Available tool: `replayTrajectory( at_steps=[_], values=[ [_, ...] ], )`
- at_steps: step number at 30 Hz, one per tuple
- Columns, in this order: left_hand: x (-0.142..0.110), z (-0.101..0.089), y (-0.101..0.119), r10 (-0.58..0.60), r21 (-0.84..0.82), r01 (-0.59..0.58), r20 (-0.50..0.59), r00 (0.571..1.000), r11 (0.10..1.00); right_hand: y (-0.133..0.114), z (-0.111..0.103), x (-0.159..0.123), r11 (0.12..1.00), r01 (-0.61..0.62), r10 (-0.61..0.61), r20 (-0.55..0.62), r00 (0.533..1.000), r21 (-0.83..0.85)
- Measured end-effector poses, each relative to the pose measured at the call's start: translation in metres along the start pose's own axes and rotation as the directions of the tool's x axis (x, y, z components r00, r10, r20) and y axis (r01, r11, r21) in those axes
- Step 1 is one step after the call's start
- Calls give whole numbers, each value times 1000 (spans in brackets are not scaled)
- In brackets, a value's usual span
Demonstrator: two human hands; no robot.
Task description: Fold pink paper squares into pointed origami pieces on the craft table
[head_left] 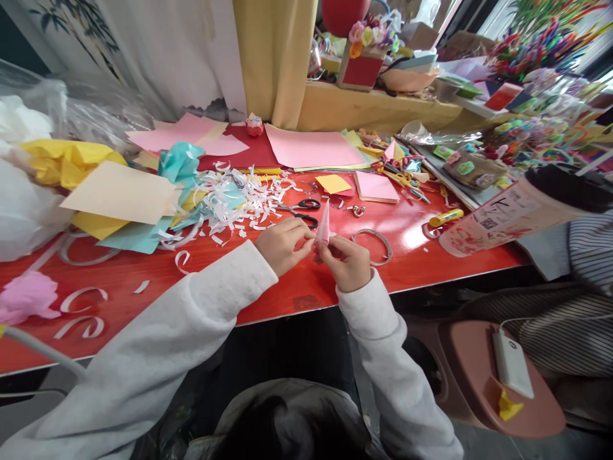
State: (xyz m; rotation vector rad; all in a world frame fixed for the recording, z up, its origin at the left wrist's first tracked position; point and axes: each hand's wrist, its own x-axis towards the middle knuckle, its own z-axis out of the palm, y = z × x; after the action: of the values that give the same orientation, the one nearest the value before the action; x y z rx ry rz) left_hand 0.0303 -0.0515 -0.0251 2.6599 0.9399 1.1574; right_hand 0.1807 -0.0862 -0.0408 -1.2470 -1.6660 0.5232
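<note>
A narrow, pointed piece of folded pink paper stands upright between my hands, near the table's front edge. Thumb and fingers of my right hand pinch its lower end. My left hand is closed at its left side, thumb and forefinger together at the paper's lower edge; the exact contact is hard to see. Scissors with black handles lie just behind my left hand. To the right of my right hand is a clear ring, apparently a roll of tape.
Shredded white paper strips heap at the left on the red table. Pink square sheets and a yellow square lie behind my hands. A large cup and a yellow glue stick are at the right. A striped sleeve shows beyond.
</note>
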Motion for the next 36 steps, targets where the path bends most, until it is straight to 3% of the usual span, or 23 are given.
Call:
replayTrajectory(
  at_steps=[17, 21, 25, 30, 36],
  values=[
    [1, -1, -2, -47, -48, 48, 22, 999, 998, -1, 0, 1, 998, -54, 54, 18, 998, 31],
    [3, -3, -3, -71, -9, 71, 21, 997, 997, 2, 1, -1, 987, -111, 109, 28, 994, 117],
    [6, -8, -17, -152, 128, 161, -77, 985, 979, -1, 0, 0, 899, -248, 238, 73, 969, 361],
    [5, -18, -41, -257, 300, 357, -324, 910, 884, -6, -3, 2, 788, -342, 318, 137, 938, 511],
    [-2, -13, -50, -174, 386, 244, -208, 963, 890, -1, -4, 2, 730, -365, 289, 222, 931, 578]
  ],
)
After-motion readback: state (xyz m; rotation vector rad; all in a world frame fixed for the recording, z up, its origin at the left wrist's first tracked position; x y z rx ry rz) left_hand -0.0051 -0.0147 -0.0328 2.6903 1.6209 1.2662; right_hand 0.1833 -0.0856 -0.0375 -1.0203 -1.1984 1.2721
